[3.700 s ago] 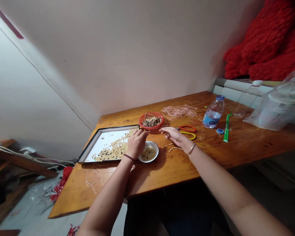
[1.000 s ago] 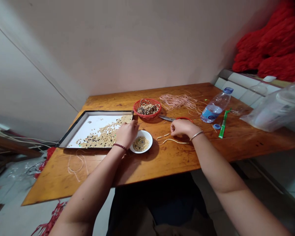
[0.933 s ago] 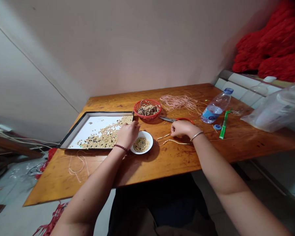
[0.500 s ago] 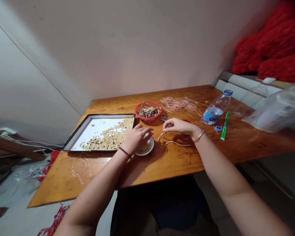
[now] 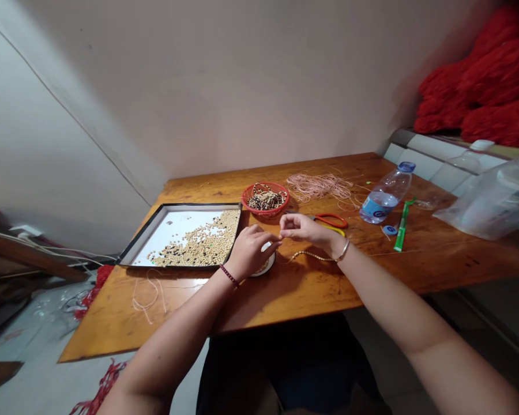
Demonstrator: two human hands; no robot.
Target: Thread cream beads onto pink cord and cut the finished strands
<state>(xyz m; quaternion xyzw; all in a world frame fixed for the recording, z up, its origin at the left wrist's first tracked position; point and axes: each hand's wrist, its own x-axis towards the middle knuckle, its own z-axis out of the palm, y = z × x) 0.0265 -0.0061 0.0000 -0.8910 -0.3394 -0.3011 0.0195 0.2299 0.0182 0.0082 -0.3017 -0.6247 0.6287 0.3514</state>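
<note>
My left hand [image 5: 251,251] hovers over a small white dish [image 5: 268,266] of tan beads, its fingertips pinched on something too small to make out. My right hand [image 5: 306,229] meets it fingertip to fingertip, pinching the end of a partly beaded string [image 5: 312,255] that trails across the wooden table [image 5: 294,288] toward my wrist. A black-rimmed tray [image 5: 158,222] with a white floor and several loose tan and dark beads lies just left of my left hand.
A red basket [image 5: 265,199] of beaded pieces stands behind the hands, with red-and-yellow-handled scissors [image 5: 331,221], a pile of pink cord [image 5: 320,185], a water bottle [image 5: 386,193], a green stick [image 5: 401,226] and a clear bag [image 5: 493,198] to the right. Loose cord [image 5: 149,291] lies front left.
My left hand left the tray's edge and came right over the dish. My right hand lifted the string's end off the table and met it. The scissors' handles are uncovered.
</note>
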